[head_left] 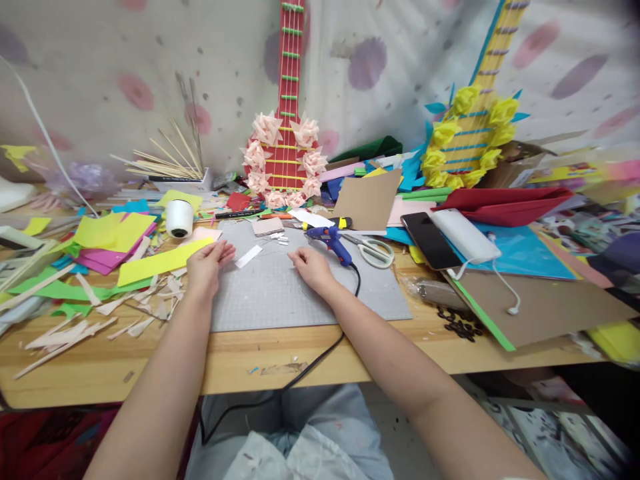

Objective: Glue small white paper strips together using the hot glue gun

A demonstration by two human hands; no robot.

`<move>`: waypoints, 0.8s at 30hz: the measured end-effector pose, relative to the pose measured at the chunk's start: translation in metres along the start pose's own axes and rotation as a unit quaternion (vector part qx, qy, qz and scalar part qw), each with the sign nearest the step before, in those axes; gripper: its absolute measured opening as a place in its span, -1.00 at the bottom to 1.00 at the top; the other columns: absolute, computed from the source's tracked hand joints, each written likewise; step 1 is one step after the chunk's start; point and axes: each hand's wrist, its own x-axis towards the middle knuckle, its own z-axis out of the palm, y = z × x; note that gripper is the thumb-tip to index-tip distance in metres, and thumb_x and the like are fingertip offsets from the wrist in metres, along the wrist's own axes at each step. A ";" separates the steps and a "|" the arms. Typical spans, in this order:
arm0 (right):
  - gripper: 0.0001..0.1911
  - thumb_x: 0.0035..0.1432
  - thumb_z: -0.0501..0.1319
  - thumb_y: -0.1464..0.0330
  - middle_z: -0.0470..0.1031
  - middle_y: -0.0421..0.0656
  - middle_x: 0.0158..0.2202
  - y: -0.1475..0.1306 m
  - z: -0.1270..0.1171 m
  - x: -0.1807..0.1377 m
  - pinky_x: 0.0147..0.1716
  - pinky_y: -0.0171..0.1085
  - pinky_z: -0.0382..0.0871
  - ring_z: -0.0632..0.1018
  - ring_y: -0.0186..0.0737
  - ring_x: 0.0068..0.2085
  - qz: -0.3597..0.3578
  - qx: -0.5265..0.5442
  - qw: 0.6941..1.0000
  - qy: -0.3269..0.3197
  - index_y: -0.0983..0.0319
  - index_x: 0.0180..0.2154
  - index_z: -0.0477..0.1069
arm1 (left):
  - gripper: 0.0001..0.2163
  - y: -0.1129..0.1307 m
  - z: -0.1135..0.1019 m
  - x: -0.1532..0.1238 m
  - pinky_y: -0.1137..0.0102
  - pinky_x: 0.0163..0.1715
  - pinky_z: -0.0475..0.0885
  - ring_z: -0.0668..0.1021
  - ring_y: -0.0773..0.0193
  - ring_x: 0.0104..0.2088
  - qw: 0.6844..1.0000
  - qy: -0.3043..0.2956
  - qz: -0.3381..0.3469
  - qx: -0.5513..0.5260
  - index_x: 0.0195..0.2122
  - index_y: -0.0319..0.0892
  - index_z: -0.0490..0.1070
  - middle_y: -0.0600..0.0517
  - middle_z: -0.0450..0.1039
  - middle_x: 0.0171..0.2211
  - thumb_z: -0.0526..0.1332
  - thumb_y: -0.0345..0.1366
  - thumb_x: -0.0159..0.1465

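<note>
My left hand [204, 267] is over the left edge of the grey cutting mat [280, 300], fingers drawn together in a pinch; whatever they hold, if anything, is too small to make out. Behind it lies a yellow paper strip [160, 265]. My right hand [311, 268] is above the mat, thumb and forefinger pressed together, their contents also unclear. Between the hands lies a small white strip [249, 257]. Just beyond my right hand rests a blue glue gun [331, 244], its black cord running toward my lap. Scissors [375, 253] lie to its right.
A red paper guitar [289, 157] with pink flowers and a yellow one [467, 137] stand at the back. Wood scraps [145, 303] and coloured paper [113, 237] cover the left side. A phone [429, 241], power bank [465, 237] and cardboard [540, 310] lie right.
</note>
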 end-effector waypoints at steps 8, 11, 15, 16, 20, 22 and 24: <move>-0.88 0.00 0.16 0.36 0.48 -0.24 -0.39 0.002 0.003 -0.003 -0.40 -0.35 0.18 0.42 -0.33 -0.38 -0.034 0.003 0.999 -0.035 0.18 -0.33 0.38 | -0.82 0.003 -0.016 -0.002 0.36 -0.33 0.48 0.53 0.31 -0.43 0.998 0.017 0.047 0.028 -0.52 -0.27 0.42 0.00 0.45 -0.50 0.34 -0.38 -0.19; -0.81 -0.03 0.17 0.40 0.47 -0.23 -0.32 0.000 0.004 -0.003 -0.36 -0.33 0.23 0.43 -0.34 -0.35 -0.048 0.005 0.999 -0.025 0.18 -0.28 0.37 | -0.77 -0.001 -0.015 -0.001 0.42 -0.50 0.47 0.48 0.37 -0.54 0.992 0.044 0.080 0.086 -0.55 -0.24 0.34 0.08 0.38 -0.59 0.36 -0.33 -0.22; -0.85 0.01 0.14 0.40 0.45 -0.19 -0.26 -0.009 0.005 0.004 -0.31 -0.32 0.25 0.43 -0.33 -0.32 -0.063 -0.027 0.997 -0.025 0.20 -0.30 0.38 | -0.76 -0.003 -0.010 -0.004 0.45 -0.56 0.44 0.47 0.38 -0.59 0.989 0.034 0.095 0.111 -0.54 -0.25 0.31 0.11 0.35 -0.62 0.35 -0.31 -0.20; -0.87 0.02 0.14 0.38 0.44 -0.17 -0.25 -0.013 0.005 0.007 -0.30 -0.31 0.25 0.43 -0.31 -0.31 -0.065 -0.045 0.996 -0.032 0.21 -0.31 0.38 | -0.77 -0.002 -0.009 -0.006 0.44 -0.53 0.45 0.49 0.36 -0.57 0.990 0.027 0.087 0.108 -0.52 -0.26 0.34 0.09 0.37 -0.61 0.34 -0.32 -0.18; -0.84 0.07 0.12 0.36 0.41 -0.12 -0.17 -0.029 0.010 0.025 -0.23 -0.28 0.24 0.40 -0.22 -0.16 -0.076 -0.123 0.987 -0.066 0.20 -0.27 0.39 | -0.74 0.000 -0.007 -0.009 0.36 -0.37 0.47 0.54 0.32 -0.48 0.995 0.006 0.062 0.074 -0.35 -0.29 0.43 0.02 0.45 -0.51 0.29 -0.39 -0.12; -0.82 0.07 0.12 0.37 0.37 -0.09 -0.12 -0.034 0.013 0.035 -0.18 -0.25 0.23 0.37 -0.17 -0.09 -0.095 -0.162 0.979 -0.081 0.22 -0.24 0.38 | -0.76 0.000 -0.007 -0.009 0.34 -0.32 0.47 0.55 0.32 -0.44 0.996 0.001 0.060 0.060 -0.33 -0.30 0.44 -0.02 0.47 -0.46 0.27 -0.41 -0.08; -0.82 0.05 0.14 0.38 0.35 -0.06 -0.11 -0.036 0.015 0.044 -0.18 -0.24 0.23 0.35 -0.14 -0.06 -0.115 -0.201 0.967 -0.102 0.24 -0.25 0.38 | -0.80 -0.001 -0.007 -0.008 0.33 -0.30 0.46 0.55 0.31 -0.42 0.997 -0.009 0.056 0.051 -0.36 -0.31 0.44 -0.05 0.48 -0.42 0.24 -0.41 -0.05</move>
